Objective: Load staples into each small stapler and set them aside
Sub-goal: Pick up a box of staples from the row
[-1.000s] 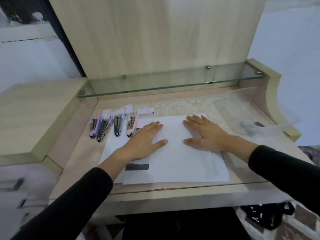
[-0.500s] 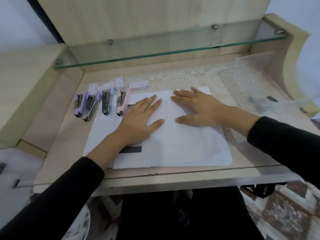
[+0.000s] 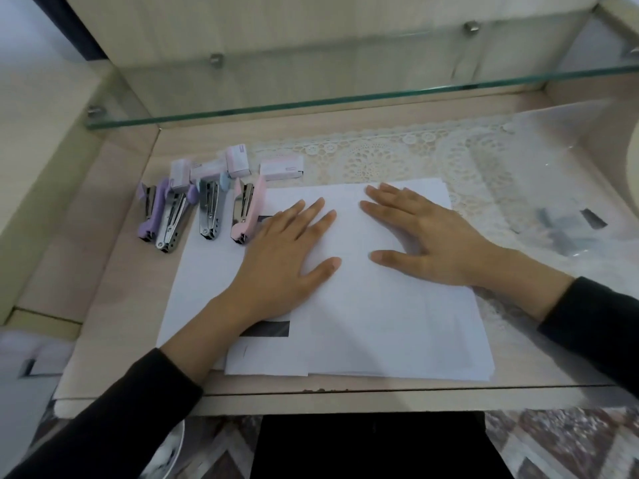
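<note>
Several small staplers lie in a row at the desk's far left: a purple stapler [image 3: 152, 210], a second purple one with its metal base up [image 3: 174, 224], a blue stapler [image 3: 210, 210] and a pink stapler [image 3: 246, 212]. Small staple boxes [image 3: 238, 162] sit just behind them. My left hand [image 3: 287, 250] lies flat with straight fingers on a stack of white paper [image 3: 373, 312], just right of the pink stapler. My right hand [image 3: 425, 233] rests flat on the same paper, fingers spread. Neither hand holds anything.
A glass shelf [image 3: 345, 98] overhangs the back of the desk. A lace doily [image 3: 397, 157] lies under the glass top. A clear plastic bag [image 3: 567, 209] with dark items lies at the right. The desk's front edge [image 3: 345, 399] is near me.
Both hands stay flat on the paper. The camera has tilted down and moved closer, so the desk fills more of the view.
</note>
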Motion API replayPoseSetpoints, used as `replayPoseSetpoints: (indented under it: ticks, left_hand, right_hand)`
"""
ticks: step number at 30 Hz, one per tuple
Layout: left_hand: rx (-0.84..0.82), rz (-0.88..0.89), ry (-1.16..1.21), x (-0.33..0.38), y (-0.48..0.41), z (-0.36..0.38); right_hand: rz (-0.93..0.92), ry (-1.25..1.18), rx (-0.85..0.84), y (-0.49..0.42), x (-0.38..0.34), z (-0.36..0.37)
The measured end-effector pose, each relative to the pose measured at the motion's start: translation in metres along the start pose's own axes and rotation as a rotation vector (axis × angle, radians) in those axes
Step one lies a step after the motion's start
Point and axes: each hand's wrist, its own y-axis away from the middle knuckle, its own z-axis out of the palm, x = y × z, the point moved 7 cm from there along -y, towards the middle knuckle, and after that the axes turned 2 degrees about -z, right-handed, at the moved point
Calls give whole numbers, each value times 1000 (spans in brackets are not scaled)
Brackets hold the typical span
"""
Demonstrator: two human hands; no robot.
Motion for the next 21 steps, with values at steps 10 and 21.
replayPoseSetpoints:
  ticks: [10,21]
  left_hand:
    - [-14,-2,36,2,3,-1]
    - [176,46,75,0,4,-8]
  right_hand:
    - [10,-38,10,3,-4,-3]
    - [7,23,241,7,-3,-17]
